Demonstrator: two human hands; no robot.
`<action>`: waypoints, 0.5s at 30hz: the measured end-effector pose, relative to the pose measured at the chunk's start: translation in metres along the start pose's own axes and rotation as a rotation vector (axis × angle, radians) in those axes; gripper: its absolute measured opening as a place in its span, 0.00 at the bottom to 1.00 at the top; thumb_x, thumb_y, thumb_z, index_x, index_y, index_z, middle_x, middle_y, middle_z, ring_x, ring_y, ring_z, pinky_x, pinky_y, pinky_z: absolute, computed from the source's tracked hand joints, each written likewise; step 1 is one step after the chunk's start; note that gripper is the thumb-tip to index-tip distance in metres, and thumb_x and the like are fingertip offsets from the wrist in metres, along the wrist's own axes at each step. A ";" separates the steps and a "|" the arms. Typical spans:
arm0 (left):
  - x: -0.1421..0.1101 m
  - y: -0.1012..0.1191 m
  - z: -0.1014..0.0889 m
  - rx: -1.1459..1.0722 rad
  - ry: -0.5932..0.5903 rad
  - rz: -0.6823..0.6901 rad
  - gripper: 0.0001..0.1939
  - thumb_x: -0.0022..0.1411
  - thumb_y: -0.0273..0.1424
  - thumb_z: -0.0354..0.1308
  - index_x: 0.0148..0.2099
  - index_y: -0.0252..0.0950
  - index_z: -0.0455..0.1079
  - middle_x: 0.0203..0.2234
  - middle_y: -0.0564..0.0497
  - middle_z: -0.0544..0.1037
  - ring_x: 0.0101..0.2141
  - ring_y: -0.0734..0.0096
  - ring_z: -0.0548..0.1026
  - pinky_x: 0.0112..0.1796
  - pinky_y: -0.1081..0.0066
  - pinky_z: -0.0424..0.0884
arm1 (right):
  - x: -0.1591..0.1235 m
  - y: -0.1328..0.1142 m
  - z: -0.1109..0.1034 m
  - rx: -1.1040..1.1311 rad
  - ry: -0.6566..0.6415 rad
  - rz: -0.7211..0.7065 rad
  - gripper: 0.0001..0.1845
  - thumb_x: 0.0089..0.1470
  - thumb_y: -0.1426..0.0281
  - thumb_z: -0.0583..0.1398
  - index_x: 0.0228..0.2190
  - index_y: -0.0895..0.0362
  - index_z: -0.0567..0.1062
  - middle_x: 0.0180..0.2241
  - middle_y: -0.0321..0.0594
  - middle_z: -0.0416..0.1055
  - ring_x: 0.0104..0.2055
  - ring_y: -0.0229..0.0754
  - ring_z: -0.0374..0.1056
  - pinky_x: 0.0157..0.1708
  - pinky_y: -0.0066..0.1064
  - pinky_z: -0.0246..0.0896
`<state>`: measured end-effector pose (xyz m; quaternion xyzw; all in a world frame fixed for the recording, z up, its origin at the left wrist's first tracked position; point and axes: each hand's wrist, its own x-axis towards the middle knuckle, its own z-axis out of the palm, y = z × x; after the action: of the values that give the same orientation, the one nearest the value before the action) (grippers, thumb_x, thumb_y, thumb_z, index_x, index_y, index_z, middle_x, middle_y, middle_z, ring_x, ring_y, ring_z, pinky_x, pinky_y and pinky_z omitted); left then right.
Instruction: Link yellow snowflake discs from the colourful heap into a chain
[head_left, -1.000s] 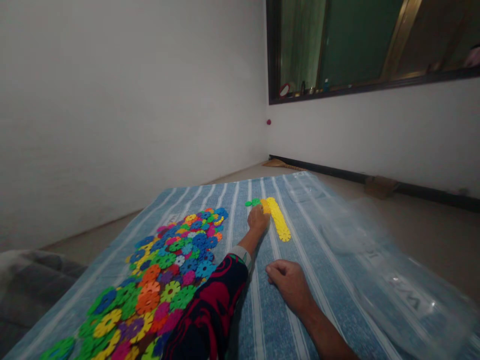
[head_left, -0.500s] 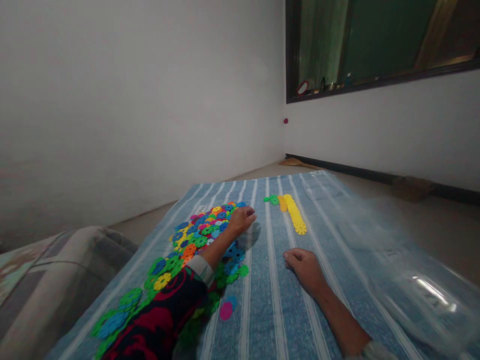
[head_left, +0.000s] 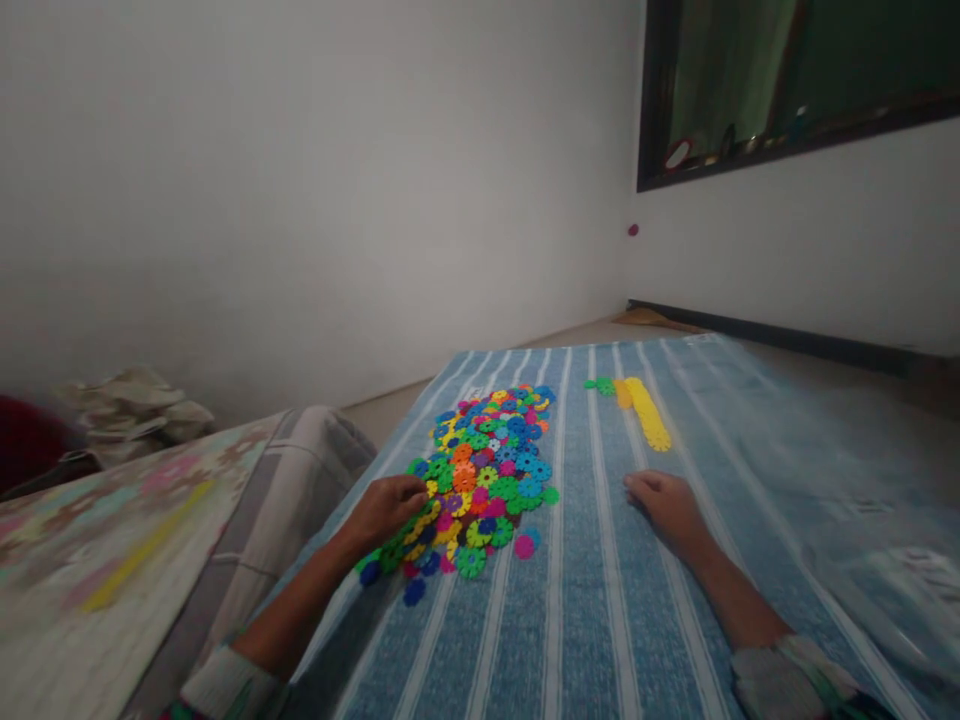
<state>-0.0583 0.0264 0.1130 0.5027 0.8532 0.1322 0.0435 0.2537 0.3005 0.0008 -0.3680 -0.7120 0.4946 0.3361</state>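
Observation:
A pile of flower-shaped plastic discs (head_left: 480,455) in many colours lies on the striped cloth. My left hand (head_left: 391,508) is at the pile's left edge, fingers pinched together over green and yellow discs; what sits between the fingertips, if anything, is hidden. On the right, my right hand (head_left: 666,508) rests low over the cloth, its fingers curled and closed. Whether they hold something I cannot make out. Beyond it lies a joined piece of discs: a long yellow row (head_left: 649,418), an orange part (head_left: 623,393) and green discs (head_left: 604,386) at its far left end.
The blue-and-white striped cloth (head_left: 577,600) covers the work surface. A clear plastic bag or sheet (head_left: 862,560) lies along the right edge. A padded seat with patterned cloth (head_left: 187,530) is at the left. A pink disc (head_left: 525,547) lies just right of the pile.
My left hand has drawn back from the pile's far right edge to its near left edge. The view has swung left. My right hand stays closed near the yellow row.

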 end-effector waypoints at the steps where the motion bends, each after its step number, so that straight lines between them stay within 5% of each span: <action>1: -0.006 -0.001 0.000 0.010 -0.007 -0.010 0.15 0.56 0.39 0.49 0.30 0.37 0.73 0.23 0.54 0.74 0.28 0.71 0.70 0.30 0.75 0.63 | -0.001 0.000 -0.001 0.000 0.001 0.007 0.19 0.46 0.54 0.58 0.21 0.58 0.77 0.20 0.37 0.71 0.25 0.41 0.66 0.29 0.31 0.57; 15: -0.024 0.029 0.026 0.076 -0.124 0.033 0.08 0.56 0.29 0.51 0.27 0.36 0.69 0.24 0.53 0.73 0.28 0.72 0.69 0.31 0.74 0.59 | -0.005 -0.005 -0.007 0.011 0.022 0.019 0.19 0.42 0.55 0.60 0.23 0.58 0.79 0.20 0.41 0.74 0.26 0.45 0.70 0.29 0.33 0.62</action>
<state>-0.0164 0.0236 0.0944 0.5254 0.8447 0.0692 0.0750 0.2617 0.2981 0.0066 -0.3784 -0.7021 0.4977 0.3410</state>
